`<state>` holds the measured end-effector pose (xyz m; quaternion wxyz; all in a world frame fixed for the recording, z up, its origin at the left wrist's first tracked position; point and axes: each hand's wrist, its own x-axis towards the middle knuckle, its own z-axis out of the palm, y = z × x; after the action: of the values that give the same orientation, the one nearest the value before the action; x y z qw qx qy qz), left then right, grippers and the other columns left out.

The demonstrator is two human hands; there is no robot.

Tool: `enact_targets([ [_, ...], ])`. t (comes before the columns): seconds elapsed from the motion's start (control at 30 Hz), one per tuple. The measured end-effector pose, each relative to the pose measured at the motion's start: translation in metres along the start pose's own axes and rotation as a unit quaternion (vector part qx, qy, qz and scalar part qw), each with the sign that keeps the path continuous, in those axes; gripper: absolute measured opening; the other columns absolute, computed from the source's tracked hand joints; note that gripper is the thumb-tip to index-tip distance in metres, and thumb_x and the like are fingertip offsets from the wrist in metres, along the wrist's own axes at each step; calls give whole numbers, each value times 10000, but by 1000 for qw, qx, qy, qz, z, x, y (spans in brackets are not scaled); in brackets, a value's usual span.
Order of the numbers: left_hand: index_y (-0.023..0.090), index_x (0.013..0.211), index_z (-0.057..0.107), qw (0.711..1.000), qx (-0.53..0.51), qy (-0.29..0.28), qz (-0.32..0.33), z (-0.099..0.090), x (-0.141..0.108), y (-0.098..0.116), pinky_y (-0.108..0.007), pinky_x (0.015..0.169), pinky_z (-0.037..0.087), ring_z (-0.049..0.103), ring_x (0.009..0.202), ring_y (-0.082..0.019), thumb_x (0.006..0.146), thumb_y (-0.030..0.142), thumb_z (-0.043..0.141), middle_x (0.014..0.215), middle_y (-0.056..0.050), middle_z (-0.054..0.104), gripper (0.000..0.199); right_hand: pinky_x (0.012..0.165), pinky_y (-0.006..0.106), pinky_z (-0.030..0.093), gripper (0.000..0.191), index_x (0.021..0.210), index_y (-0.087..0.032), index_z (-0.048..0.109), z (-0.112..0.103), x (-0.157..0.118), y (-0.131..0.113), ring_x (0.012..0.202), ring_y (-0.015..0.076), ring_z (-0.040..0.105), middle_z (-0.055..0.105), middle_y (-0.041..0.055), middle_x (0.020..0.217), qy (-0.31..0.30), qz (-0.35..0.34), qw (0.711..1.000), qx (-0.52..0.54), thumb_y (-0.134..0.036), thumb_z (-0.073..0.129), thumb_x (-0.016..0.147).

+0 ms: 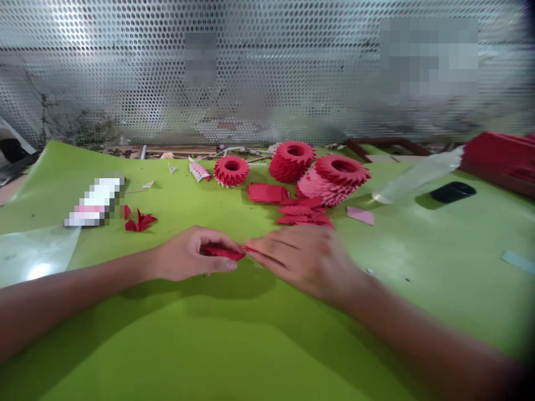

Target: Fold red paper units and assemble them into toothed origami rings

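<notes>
My left hand (pixel 180 257) is curled around a red folded paper piece (pixel 228 254), with thumb and fingertips closed on it. Meeting it from the other side, my right hand (pixel 313 259) pinches a thin red tip of folded paper (pixel 249 248) between its fingers. Whether that tip belongs to the same piece I cannot tell, as the fingers cover most of it. Just beyond my right hand lies a pile of red folded paper pieces (pixel 303 213). A stack of red paper rectangles (pixel 267 193) sits behind.
Spiky red paper rings (pixel 231 170) and taller red and pink paper cylinders (pixel 332 181) stand at the back. Red paper scraps (pixel 141 221) lie left. A dark oval object (pixel 453 192) and a clear plastic sleeve (pixel 418 175) are right. A perforated metal screen (pixel 267 72) rises behind.
</notes>
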<state>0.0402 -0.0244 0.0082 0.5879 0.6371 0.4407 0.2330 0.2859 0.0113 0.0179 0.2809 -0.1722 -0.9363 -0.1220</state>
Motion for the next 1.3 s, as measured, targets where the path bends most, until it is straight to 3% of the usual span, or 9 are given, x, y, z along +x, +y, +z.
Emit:
enact_targets([
  [0.17, 168, 1081, 727, 996, -91, 4, -2, -6, 1, -1, -229, 561, 446, 531, 631, -94, 783, 418, 788, 873, -29, 676, 394, 599, 257, 490, 148, 966, -151, 729, 0, 3, 1, 686, 128, 653, 747, 23, 801, 44, 23, 997, 58, -235, 608, 961],
  [0.33, 152, 1011, 744, 990, -139, 9, 5, -8, 1, -4, -218, 507, 385, 503, 584, -87, 782, 382, 794, 717, 8, 615, 329, 609, 268, 494, 103, 964, -168, 728, -2, 3, -3, 653, 122, 629, 759, 2, 800, 75, -6, 996, 51, -201, 634, 938],
  [0.67, 151, 995, 730, 993, -120, 5, 4, -7, 0, 3, -218, 509, 391, 504, 592, -83, 787, 350, 786, 756, 10, 630, 292, 585, 245, 484, 69, 912, -171, 733, 2, 5, -8, 626, 108, 628, 769, -29, 801, 81, -24, 996, 22, -184, 665, 912],
  [1.3, 169, 1032, 742, 996, -90, -2, 2, -8, -1, 1, -190, 500, 404, 496, 582, -70, 806, 348, 772, 772, 9, 652, 290, 501, 230, 439, 117, 898, -141, 763, 3, 7, -10, 560, 79, 616, 758, -13, 738, 88, -9, 994, 69, -172, 650, 905],
])
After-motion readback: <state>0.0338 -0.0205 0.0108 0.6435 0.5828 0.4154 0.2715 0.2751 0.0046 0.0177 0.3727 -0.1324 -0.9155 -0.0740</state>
